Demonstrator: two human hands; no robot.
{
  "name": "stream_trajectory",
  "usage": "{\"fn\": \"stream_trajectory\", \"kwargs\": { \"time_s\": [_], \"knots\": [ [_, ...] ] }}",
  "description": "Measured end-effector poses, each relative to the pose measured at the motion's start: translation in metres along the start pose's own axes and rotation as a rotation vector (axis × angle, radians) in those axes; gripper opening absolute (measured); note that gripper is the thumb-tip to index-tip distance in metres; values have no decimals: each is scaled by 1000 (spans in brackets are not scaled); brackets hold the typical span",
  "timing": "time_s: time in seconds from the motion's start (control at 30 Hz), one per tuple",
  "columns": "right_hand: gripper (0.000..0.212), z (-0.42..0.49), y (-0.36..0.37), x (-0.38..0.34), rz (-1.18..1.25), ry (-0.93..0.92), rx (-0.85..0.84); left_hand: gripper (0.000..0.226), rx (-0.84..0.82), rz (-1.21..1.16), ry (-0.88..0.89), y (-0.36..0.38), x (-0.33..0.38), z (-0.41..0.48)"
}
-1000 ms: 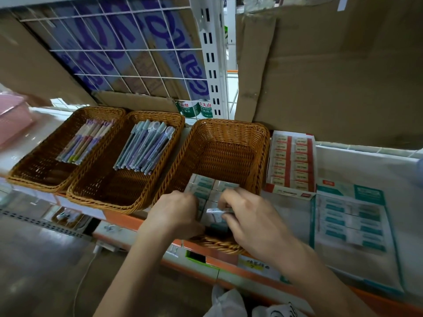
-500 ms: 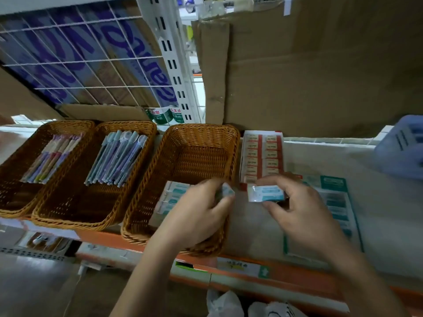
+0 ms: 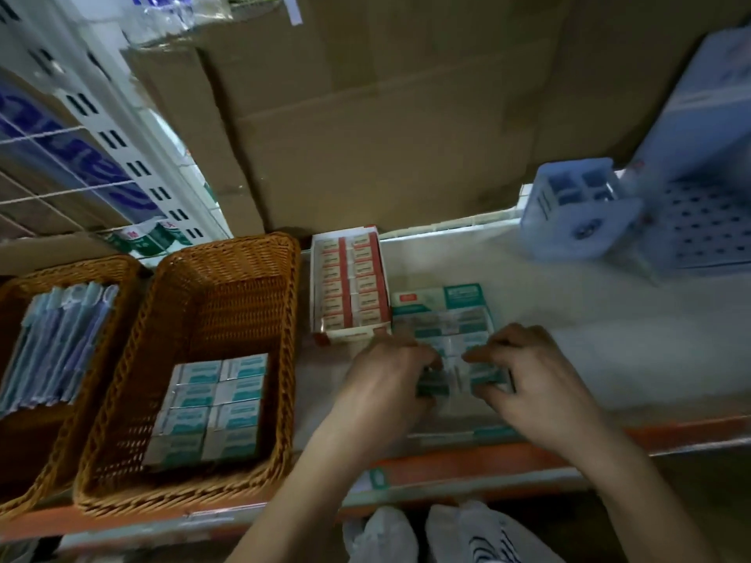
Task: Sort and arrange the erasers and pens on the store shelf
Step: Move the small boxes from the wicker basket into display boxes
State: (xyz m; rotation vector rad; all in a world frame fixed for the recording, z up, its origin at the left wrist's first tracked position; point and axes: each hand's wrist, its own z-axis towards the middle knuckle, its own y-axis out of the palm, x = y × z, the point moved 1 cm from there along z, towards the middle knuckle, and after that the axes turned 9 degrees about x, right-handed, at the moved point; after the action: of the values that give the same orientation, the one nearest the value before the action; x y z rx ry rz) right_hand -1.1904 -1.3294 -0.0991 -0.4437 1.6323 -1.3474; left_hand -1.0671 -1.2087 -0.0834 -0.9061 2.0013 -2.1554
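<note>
On the shelf point(image 3: 569, 339), at its front edge: I see both hands down in the teal box point(image 3: 463, 296).
Change: half a second ago the left hand was at the wicker basket's rim and the right hand held one eraser above the shelf. Now both are over the teal box. My view has swung right, so two baskets show where three did.
Left hand point(image 3: 386, 384): fingers curled down round a teal eraser point(image 3: 433, 387) in the box.
Right hand point(image 3: 532, 379): thumb and fingers pinch a second teal eraser point(image 3: 489, 377).
Baskets: two, the wicker basket point(image 3: 244, 253) and the pen basket point(image 3: 73, 266), side by side.
Basket erasers point(image 3: 215, 408): eight, in two columns of four, at the wicker basket's near end.
Pens point(image 3: 61, 343): one bundle in the pen basket, too blurred for me to count.
Red box point(image 3: 349, 286): one, between the wicker basket and the teal box, with two columns of erasers whose rows I cannot count surely.
</note>
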Motion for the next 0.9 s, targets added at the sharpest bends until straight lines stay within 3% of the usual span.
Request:
{"fn": "stream_trajectory", "kwargs": {
  "time_s": [0.23, 0.47, 0.67, 0.73, 0.9],
  "knots": [
    [44, -9, 11, 8, -65, -47, 91, 33, 1, 108, 10, 13, 11, 3],
    [37, -11, 16, 6, -85, -66, 91, 23, 75, 190, 26, 16, 14, -4],
    [22, -8, 7, -4, -163, -14, -8, 20, 50, 159, 41, 16, 10, -3],
    [25, -6, 2, -10, -127, -20, -5, 24, 34, 72, 41, 12, 6, -5],
    [23, 9, -2, -51, 25, -87, 62, 22, 253, -47, 22, -20, -16, -24]
  ]
}}
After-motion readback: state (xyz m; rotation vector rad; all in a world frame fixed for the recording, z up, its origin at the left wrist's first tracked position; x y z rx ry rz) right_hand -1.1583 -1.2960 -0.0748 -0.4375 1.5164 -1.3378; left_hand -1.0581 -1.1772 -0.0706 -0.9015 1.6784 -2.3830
